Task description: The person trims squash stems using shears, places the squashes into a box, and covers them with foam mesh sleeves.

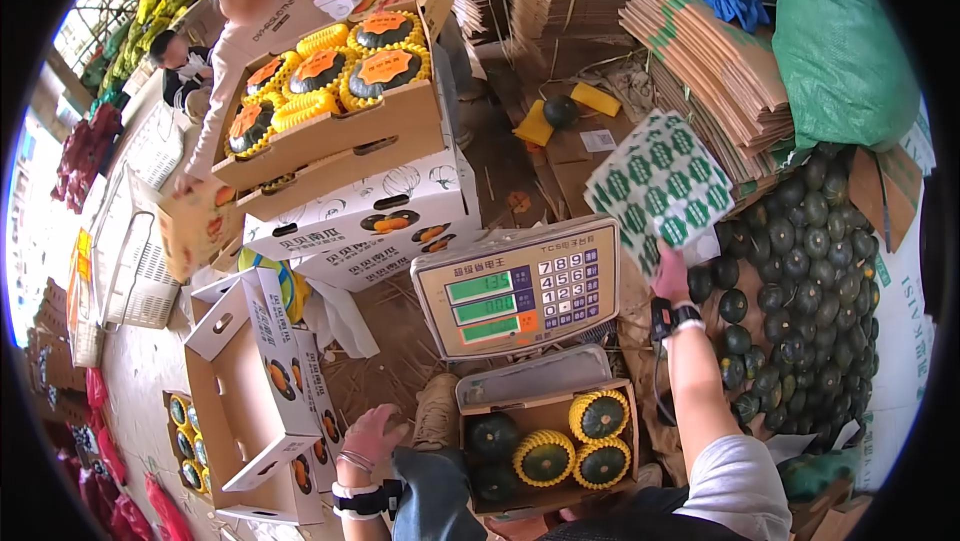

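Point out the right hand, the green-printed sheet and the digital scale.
Right hand (671,277), head view: middle of the hand.
Green-printed sheet (660,179), head view: its printed face.
Digital scale (529,291), head view: its front panel.

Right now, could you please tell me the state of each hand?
Left hand: open, nothing visible in it.
Right hand: holding green-printed white paper.

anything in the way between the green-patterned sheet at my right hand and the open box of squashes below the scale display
Yes, partly: the scale display stands between the green-patterned sheet and the open box. Past its right end, nothing visible seems to block the right hand.
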The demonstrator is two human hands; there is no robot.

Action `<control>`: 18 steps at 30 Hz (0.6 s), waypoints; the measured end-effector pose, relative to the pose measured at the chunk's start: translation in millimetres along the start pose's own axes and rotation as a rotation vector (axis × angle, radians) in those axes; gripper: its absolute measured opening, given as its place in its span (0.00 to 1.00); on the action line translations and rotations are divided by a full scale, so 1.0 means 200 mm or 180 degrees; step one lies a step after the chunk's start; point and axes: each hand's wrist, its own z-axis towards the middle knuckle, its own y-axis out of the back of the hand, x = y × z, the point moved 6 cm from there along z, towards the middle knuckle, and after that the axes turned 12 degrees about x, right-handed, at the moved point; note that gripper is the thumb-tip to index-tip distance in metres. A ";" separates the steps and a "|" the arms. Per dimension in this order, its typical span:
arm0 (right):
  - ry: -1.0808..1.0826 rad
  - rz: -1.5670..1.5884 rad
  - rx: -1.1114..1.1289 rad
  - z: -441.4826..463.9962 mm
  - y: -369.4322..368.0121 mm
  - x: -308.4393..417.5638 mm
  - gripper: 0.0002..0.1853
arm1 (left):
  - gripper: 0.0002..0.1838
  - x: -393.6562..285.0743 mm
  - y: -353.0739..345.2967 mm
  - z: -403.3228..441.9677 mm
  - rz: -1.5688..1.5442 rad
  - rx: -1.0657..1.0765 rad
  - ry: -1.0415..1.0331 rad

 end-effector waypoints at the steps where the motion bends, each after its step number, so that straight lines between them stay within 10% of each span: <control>1: 0.0236 -0.1342 0.0305 -0.04 0.02 -0.04 0.11 | 0.24 0.00 0.00 0.00 -0.0009 0.0007 -0.0020; 3: 0.0688 -0.2937 0.0501 -0.12 0.02 -0.11 0.16 | 0.24 -0.01 0.00 0.00 -0.0031 0.0026 -0.0071; 9: 0.0169 -0.0525 -0.0205 -0.17 0.04 -0.02 0.25 | 0.25 0.03 -0.03 0.00 -0.0091 0.0224 0.0018; 18: 0.0398 -0.2093 0.0205 -0.13 0.06 0.10 0.27 | 0.26 0.02 -0.03 0.00 -0.0003 0.0171 0.0069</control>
